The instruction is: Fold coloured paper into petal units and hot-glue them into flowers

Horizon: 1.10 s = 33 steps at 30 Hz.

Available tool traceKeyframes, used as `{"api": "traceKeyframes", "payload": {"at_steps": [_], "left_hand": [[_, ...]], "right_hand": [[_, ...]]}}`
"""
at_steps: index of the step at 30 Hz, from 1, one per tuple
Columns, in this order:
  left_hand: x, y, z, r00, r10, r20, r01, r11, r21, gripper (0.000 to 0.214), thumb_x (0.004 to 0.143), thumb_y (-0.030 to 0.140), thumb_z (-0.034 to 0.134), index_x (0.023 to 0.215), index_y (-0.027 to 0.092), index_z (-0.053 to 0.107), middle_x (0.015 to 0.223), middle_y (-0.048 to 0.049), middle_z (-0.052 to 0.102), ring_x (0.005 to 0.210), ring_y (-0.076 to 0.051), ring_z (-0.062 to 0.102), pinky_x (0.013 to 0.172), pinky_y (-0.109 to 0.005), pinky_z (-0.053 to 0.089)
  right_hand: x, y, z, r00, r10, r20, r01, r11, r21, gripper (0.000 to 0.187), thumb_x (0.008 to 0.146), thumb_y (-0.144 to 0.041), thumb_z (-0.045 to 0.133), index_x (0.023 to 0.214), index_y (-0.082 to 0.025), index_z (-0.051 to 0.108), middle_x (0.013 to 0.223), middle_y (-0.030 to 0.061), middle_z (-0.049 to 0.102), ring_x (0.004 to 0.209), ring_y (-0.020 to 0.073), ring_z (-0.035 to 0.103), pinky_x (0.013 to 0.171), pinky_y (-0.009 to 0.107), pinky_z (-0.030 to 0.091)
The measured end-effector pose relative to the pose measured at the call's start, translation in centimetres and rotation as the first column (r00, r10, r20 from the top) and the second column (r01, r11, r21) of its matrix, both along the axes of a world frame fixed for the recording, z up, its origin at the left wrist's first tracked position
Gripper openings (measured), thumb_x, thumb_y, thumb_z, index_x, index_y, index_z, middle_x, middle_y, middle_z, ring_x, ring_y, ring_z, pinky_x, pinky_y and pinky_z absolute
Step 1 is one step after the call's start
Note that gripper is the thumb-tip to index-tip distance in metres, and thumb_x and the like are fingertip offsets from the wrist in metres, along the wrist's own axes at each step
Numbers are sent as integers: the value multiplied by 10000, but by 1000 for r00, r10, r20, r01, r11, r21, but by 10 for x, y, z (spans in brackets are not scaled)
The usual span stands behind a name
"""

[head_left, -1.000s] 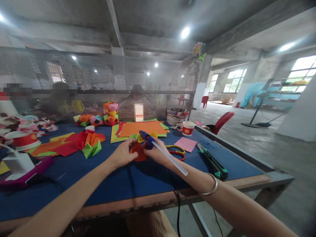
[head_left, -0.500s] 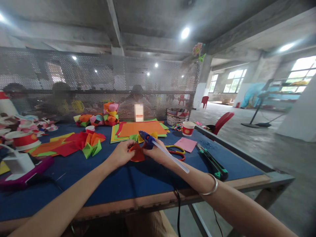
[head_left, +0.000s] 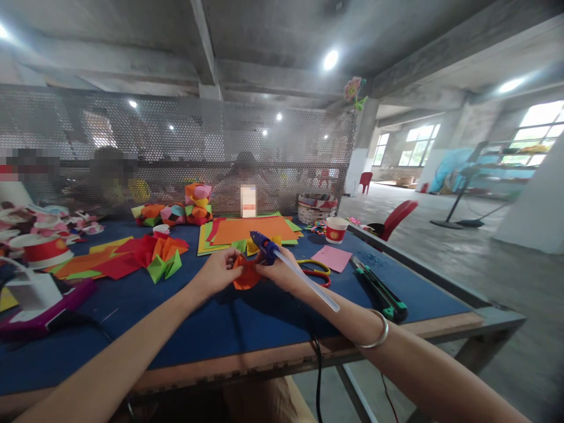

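Observation:
My left hand pinches a folded orange-red paper piece just above the blue table top. My right hand grips a blue hot glue gun with a clear glue stick sticking out toward me; its fingers also touch the paper. The gun's nozzle points away toward the far side of the table. A silver bangle sits on my right wrist.
Coloured paper sheets, folded paper shapes, scissors, a pink square, a red-white cup, a utility knife and a basket lie around. A mesh screen backs the table; people sit behind it.
Both hands lifted the paper slightly and turned it, so its orange side faces me. The glue gun tilted a little upward.

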<state>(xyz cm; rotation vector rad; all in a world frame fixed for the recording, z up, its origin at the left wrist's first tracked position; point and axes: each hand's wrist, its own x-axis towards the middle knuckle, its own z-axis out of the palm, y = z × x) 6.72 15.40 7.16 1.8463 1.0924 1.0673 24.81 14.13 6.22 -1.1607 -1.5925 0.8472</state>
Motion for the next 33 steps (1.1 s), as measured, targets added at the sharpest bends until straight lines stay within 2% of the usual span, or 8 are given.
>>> {"api": "traceKeyframes", "payload": {"at_steps": [4,8,12,23,33], "left_hand": [[0,0,-1,997,-69,28,70,997,-31,216,576,291,660,758,177,683,749,-24,740,738,-212,685,726,-310,528],[1,-1,-2,999,-53,11,53,998,-32,201,576,306,647,714,168,698,692,-19,721,673,-194,653,658,-282,491],[2,-2,-1,999,-35,21,36,995,-93,176,566,300,673,681,167,693,625,-5,695,607,-171,613,603,-261,448],[1,-6,0,994,-59,91,80,966,-247,320,568,393,797,762,149,721,709,-39,743,680,-189,659,654,-264,467],[2,-6,-1,995,-40,90,58,975,-214,331,583,448,795,726,161,711,669,-16,727,630,-167,629,625,-253,441]], "right_hand": [[0,2,-2,999,20,-26,-19,1000,7,148,643,-153,666,778,-187,614,655,-27,627,590,137,595,603,274,491],[-1,1,-2,997,35,-64,-36,999,-9,160,636,-144,665,781,-189,613,665,-24,632,590,137,590,585,267,483],[-1,-1,1,996,59,-63,-60,998,-11,169,636,-131,665,786,-192,616,677,-22,641,612,142,604,603,269,489],[-1,2,-3,997,45,-66,-42,998,48,164,646,-133,676,787,-195,619,665,-29,636,644,153,617,639,280,503],[0,1,-1,998,44,-45,-42,998,44,145,656,-134,689,780,-190,639,668,-25,641,630,149,605,634,276,495]]}}
